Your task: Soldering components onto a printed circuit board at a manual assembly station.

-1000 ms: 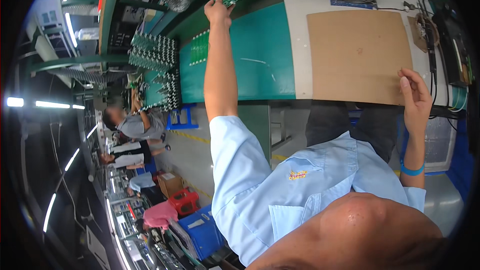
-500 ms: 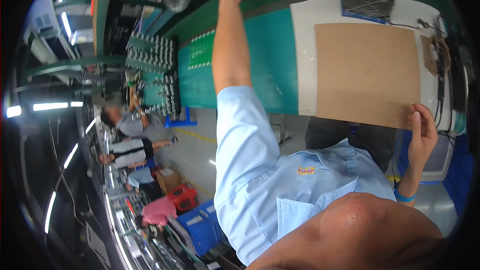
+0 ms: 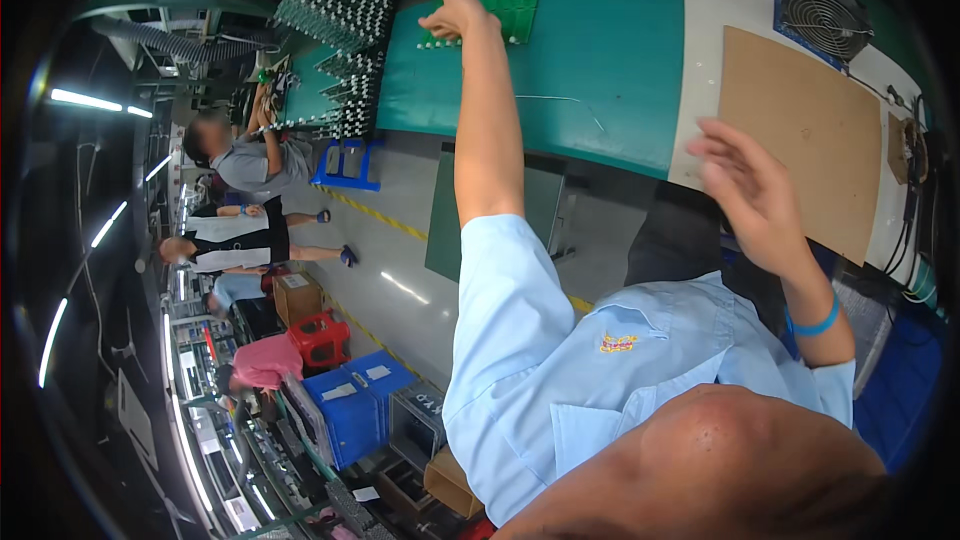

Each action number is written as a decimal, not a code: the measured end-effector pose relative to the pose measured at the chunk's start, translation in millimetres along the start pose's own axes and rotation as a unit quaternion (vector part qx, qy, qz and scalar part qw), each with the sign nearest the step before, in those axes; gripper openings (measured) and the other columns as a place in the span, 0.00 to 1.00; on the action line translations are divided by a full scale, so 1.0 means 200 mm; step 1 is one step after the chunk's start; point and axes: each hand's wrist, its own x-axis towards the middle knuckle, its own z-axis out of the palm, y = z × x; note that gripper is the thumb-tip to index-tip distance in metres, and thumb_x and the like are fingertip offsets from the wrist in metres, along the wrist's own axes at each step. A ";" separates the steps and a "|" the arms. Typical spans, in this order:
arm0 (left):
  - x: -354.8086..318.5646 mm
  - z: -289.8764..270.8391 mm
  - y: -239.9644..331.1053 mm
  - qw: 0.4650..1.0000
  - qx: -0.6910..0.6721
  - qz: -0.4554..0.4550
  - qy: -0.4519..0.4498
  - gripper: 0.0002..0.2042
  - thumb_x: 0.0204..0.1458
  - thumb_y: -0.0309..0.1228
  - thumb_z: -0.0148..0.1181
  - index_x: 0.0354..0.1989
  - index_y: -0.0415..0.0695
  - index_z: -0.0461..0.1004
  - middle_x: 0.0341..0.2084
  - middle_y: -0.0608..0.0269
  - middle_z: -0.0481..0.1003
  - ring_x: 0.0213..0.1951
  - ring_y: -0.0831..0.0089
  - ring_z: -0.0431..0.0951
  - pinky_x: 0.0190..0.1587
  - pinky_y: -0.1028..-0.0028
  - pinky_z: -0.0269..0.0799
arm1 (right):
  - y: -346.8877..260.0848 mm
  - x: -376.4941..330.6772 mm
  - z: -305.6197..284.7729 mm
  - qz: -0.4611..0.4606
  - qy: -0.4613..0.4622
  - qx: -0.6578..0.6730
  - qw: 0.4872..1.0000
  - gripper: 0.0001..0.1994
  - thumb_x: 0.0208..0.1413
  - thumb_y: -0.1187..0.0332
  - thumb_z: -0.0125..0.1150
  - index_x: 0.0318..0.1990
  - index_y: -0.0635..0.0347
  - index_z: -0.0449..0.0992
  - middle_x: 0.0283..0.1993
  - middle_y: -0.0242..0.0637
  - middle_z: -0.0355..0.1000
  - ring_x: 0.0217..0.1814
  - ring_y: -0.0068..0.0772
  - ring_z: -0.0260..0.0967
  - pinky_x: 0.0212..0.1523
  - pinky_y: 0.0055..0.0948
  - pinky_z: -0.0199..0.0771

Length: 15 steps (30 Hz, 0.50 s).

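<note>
Left hand over a flat green board, hold unproven

The person's left hand is stretched out over the left part of a green board lying on the teal counter. As far as the view shows, many boards already stand close together in a rear group and a nearer group, both rimmed with small white pieces. The board under the hand lies apart from them, to their right, and judging by its flat pose it has not been lifted. How many boards are finished cannot be told, so this one is best judged as being in mid-handling.

The left fingers are partly bent and somewhat spread, pointing toward the stacked groups. They sit at the board's left end, while its right part extends out beyond the wrist. Whether they touch or pinch the board cannot be told, since the hand hides that place.

The right hand is well apart from the board, blurred, its fingers loosely curved and parted with nothing visible in them. It hangs near the brown sheet, in front of the white sheet's near edge.
</note>
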 end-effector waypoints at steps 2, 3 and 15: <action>0.06 -0.14 -0.08 0.999 0.041 0.031 -0.008 0.34 0.68 0.39 0.53 0.79 0.38 0.52 0.72 0.35 0.62 0.66 0.43 0.68 0.66 0.49 0.67 | -0.04 0.13 0.15 0.006 -0.085 0.033 0.996 0.24 0.70 0.70 0.63 0.71 0.69 0.70 0.62 0.48 0.78 0.59 0.31 0.76 0.57 0.29 0.78; 0.09 -0.21 -0.12 0.997 0.062 0.046 -0.009 0.33 0.68 0.39 0.53 0.78 0.38 0.53 0.72 0.36 0.63 0.67 0.42 0.68 0.67 0.48 0.66 | -0.01 0.21 0.19 0.000 -0.104 0.023 0.994 0.26 0.71 0.67 0.62 0.72 0.69 0.68 0.64 0.49 0.77 0.59 0.32 0.76 0.58 0.30 0.78; 0.30 -0.53 -0.13 0.989 0.089 0.102 -0.062 0.29 0.70 0.39 0.51 0.75 0.37 0.58 0.70 0.38 0.67 0.68 0.41 0.67 0.71 0.48 0.63 | 0.28 1.03 0.66 0.116 -0.046 -0.030 0.992 0.31 0.74 0.61 0.56 0.77 0.72 0.61 0.75 0.52 0.66 0.69 0.40 0.70 0.64 0.33 0.76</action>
